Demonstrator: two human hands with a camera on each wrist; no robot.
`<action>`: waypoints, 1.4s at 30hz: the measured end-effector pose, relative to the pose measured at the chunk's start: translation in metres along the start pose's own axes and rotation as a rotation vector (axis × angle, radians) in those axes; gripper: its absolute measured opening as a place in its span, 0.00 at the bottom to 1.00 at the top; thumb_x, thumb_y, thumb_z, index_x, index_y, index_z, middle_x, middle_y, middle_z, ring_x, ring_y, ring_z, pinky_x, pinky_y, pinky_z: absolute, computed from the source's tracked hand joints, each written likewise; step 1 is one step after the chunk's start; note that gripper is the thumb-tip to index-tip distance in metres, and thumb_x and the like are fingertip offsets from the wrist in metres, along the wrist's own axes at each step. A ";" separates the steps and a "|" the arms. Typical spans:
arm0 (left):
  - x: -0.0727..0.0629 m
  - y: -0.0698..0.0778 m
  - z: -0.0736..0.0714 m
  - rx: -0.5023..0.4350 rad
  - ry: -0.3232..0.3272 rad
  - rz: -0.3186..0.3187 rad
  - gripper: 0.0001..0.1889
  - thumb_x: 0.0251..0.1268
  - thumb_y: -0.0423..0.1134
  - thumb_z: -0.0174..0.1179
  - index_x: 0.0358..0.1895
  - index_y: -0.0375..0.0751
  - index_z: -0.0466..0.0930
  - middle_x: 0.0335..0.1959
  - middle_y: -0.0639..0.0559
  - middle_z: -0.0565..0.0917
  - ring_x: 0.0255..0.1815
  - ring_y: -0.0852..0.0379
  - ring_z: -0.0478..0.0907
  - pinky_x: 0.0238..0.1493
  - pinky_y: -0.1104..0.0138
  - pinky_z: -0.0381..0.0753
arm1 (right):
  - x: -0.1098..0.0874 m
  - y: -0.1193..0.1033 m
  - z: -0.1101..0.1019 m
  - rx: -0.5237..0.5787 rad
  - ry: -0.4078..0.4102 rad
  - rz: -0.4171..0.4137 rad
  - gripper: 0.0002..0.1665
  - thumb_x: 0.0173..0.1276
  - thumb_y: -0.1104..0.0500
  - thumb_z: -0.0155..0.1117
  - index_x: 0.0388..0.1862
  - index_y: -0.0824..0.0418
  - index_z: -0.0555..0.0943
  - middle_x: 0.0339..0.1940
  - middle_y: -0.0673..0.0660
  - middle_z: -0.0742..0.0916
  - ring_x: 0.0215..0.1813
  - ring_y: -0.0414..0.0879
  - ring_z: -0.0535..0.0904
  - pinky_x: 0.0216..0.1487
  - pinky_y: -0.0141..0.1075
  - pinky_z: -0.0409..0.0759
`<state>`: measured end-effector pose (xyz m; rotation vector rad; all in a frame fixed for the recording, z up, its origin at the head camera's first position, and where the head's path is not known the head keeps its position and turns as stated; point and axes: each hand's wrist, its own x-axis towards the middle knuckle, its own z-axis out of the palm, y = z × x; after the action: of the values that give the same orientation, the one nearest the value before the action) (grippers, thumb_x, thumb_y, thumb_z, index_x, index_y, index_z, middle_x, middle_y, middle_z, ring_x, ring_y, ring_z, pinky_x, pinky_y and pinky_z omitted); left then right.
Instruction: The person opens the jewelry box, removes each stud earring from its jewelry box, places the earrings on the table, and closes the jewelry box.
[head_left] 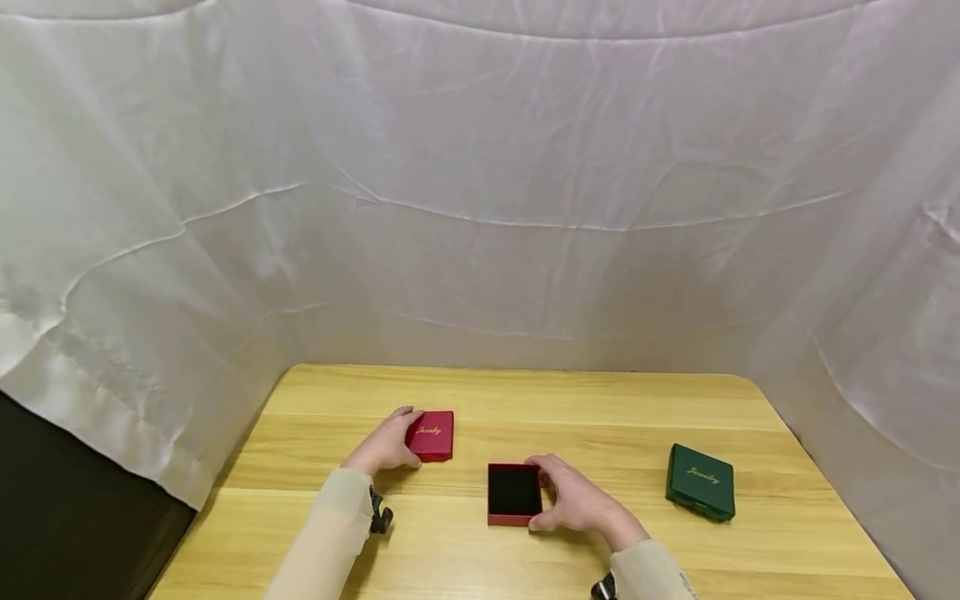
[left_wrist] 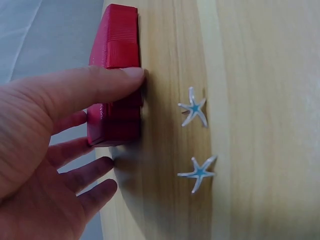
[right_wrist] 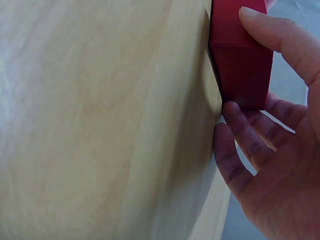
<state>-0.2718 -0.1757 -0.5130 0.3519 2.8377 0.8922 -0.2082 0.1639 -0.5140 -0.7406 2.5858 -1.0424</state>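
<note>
My left hand (head_left: pixel 387 442) is at the left side of a red jewelry box (head_left: pixel 433 435) with gold "Jewelry" lettering, thumb against its front and fingers toward the back. In the left wrist view, a ribbon bow (left_wrist: pixel 123 42) shows on that box's front. Two silver starfish earrings, one upper (left_wrist: pixel 194 107) and one lower (left_wrist: pixel 199 173), lie on the wood beside it. My right hand (head_left: pixel 581 500) grips an uncovered red box base (head_left: pixel 514 521) by its right side, thumb at the front. Black padding (head_left: pixel 513 490) lines this base.
A dark green jewelry box (head_left: pixel 701 482) with gold lettering sits at the right of the wooden table (head_left: pixel 600 400). Pale draped fabric (head_left: pixel 480 167) surrounds the table at the back and sides. A black surface (head_left: pixel 67 500) shows at the lower left.
</note>
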 end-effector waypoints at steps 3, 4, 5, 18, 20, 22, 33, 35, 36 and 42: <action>0.000 0.001 0.000 0.003 0.001 -0.006 0.46 0.41 0.29 0.78 0.70 0.31 0.66 0.70 0.33 0.64 0.64 0.35 0.67 0.61 0.45 0.71 | 0.000 0.000 0.000 0.004 -0.002 -0.003 0.51 0.47 0.55 0.82 0.68 0.66 0.68 0.55 0.53 0.77 0.55 0.52 0.74 0.61 0.55 0.71; -0.001 0.002 0.000 0.001 0.002 -0.006 0.46 0.41 0.29 0.78 0.69 0.30 0.66 0.69 0.33 0.65 0.63 0.36 0.68 0.61 0.46 0.72 | 0.000 0.000 0.000 0.007 -0.002 -0.005 0.51 0.47 0.55 0.82 0.68 0.66 0.68 0.55 0.53 0.77 0.55 0.52 0.74 0.61 0.55 0.71; -0.001 0.002 0.000 0.003 0.008 0.000 0.45 0.41 0.29 0.78 0.69 0.30 0.67 0.68 0.34 0.67 0.62 0.38 0.70 0.60 0.47 0.73 | 0.000 0.000 0.000 0.009 -0.002 -0.005 0.51 0.47 0.55 0.82 0.68 0.66 0.68 0.55 0.53 0.77 0.55 0.52 0.74 0.60 0.55 0.71; -0.006 0.017 -0.002 0.037 0.067 0.097 0.45 0.38 0.36 0.79 0.65 0.26 0.70 0.59 0.38 0.73 0.54 0.44 0.74 0.58 0.52 0.75 | -0.001 -0.001 0.000 0.008 0.001 0.004 0.51 0.47 0.57 0.82 0.68 0.67 0.67 0.56 0.54 0.77 0.56 0.53 0.73 0.62 0.56 0.70; -0.007 0.020 -0.002 0.038 0.078 0.119 0.45 0.38 0.37 0.79 0.65 0.25 0.69 0.60 0.37 0.73 0.54 0.43 0.74 0.58 0.51 0.75 | -0.001 -0.002 0.000 0.004 0.001 0.003 0.52 0.47 0.57 0.82 0.68 0.68 0.67 0.56 0.54 0.77 0.57 0.53 0.73 0.62 0.56 0.70; -0.009 0.023 -0.002 0.039 0.085 0.142 0.46 0.37 0.37 0.79 0.65 0.25 0.69 0.61 0.37 0.72 0.55 0.42 0.74 0.59 0.51 0.74 | -0.001 -0.002 0.000 -0.002 0.002 0.002 0.52 0.47 0.57 0.82 0.69 0.68 0.66 0.57 0.55 0.77 0.57 0.53 0.73 0.62 0.56 0.70; -0.021 0.055 0.003 -0.009 0.093 0.223 0.45 0.40 0.39 0.78 0.67 0.30 0.69 0.63 0.42 0.72 0.59 0.43 0.73 0.61 0.50 0.73 | -0.003 -0.004 -0.002 0.000 0.019 0.003 0.58 0.49 0.47 0.81 0.72 0.69 0.63 0.63 0.63 0.74 0.64 0.60 0.70 0.65 0.59 0.66; -0.024 0.061 0.004 -0.007 0.088 0.238 0.45 0.41 0.40 0.77 0.67 0.30 0.69 0.63 0.42 0.71 0.59 0.43 0.72 0.61 0.51 0.73 | -0.003 -0.004 -0.003 0.001 0.039 0.011 0.59 0.49 0.44 0.80 0.73 0.69 0.62 0.67 0.65 0.72 0.67 0.62 0.68 0.66 0.59 0.64; -0.025 0.064 0.005 -0.004 0.088 0.245 0.45 0.41 0.41 0.77 0.67 0.30 0.69 0.63 0.43 0.71 0.59 0.43 0.72 0.61 0.51 0.73 | -0.003 -0.005 -0.003 0.004 0.049 0.017 0.60 0.50 0.43 0.80 0.73 0.68 0.61 0.68 0.65 0.71 0.68 0.62 0.66 0.67 0.59 0.63; -0.033 0.078 0.010 0.002 0.075 0.275 0.45 0.41 0.41 0.77 0.67 0.31 0.69 0.63 0.44 0.72 0.59 0.45 0.73 0.60 0.51 0.74 | -0.001 -0.010 -0.002 0.013 0.112 0.019 0.60 0.51 0.44 0.79 0.76 0.65 0.59 0.72 0.65 0.67 0.70 0.63 0.64 0.67 0.60 0.62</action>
<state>-0.2240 -0.1169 -0.4741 0.7386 2.9048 0.9683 -0.2050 0.1593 -0.5052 -0.6705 2.6716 -1.1246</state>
